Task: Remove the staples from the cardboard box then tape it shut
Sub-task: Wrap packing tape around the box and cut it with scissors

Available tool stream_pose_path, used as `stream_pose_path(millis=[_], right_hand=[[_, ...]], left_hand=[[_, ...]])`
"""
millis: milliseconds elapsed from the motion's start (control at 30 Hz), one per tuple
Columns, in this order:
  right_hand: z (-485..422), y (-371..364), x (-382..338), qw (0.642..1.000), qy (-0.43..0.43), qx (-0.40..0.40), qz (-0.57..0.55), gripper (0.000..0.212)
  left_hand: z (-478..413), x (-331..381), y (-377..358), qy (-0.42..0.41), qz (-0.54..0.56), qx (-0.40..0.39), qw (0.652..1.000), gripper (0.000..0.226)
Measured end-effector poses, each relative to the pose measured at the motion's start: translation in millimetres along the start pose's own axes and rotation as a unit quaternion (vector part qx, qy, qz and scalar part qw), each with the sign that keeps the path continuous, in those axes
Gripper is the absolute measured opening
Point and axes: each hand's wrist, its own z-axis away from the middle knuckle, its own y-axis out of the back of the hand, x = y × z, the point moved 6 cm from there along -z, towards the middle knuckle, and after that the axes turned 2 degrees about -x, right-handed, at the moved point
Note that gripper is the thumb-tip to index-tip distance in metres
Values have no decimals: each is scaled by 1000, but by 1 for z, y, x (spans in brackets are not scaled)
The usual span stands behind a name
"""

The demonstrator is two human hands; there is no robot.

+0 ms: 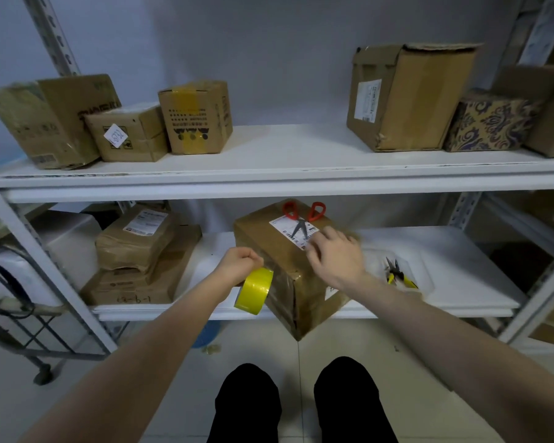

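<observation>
My right hand is motion-blurred, so can't tell exactly where the fingertips land; it lies flat and spread, palm down, on the top of the cardboard box, covering the near corner of the white shipping label. Label print too small to read. Box's underside and back face are hidden. My left hand is curled shut around the yellow tape roll, fingers through the core w/ the roll hanging below the fist, its edge touching the box's left face. A glossy strip seems to run from roll onto the box, but hard to make out.

The box sits on the lower shelf, turned diagonal, near corner sticking out past the shelf's front lip over the floor. Upper shelf hangs low over it, not much headroom. Open white space to the right of the box, apart from the yellow-handled pliers, partly hidden behind my right wrist. On the left, a narrow gap, then a stack of brown parcels.

Box's long axis runs from near-left to far-right, label face up. Red-handled scissors lie on top at the far end, handles away from me, blades pointing toward my right hand.
</observation>
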Motion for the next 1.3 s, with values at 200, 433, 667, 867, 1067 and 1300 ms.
stream_pose_path(millis=[200,433,667,867,1067,1300], right_hand=[[6,-23,-27,985,92,-145,-4,53],[0,-8,-17,986,73,-121,-93,33],[12,1,-16,960,-32,-64,-270,14],[22,3,-7,949,-53,-63,-303,12],[26,7,-6,901,-52,-75,-424,24],[25,2,-11,907,-67,-155,-386,25]], left_hand=[[2,2,-14,-12,-12,-40,999,20],[6,7,-26,-36,-12,-73,997,21],[9,13,-43,-72,1,-111,991,21],[15,14,-53,-85,7,-152,985,18],[23,27,-61,-118,21,-155,981,21],[25,29,-63,-136,-3,-162,977,24]])
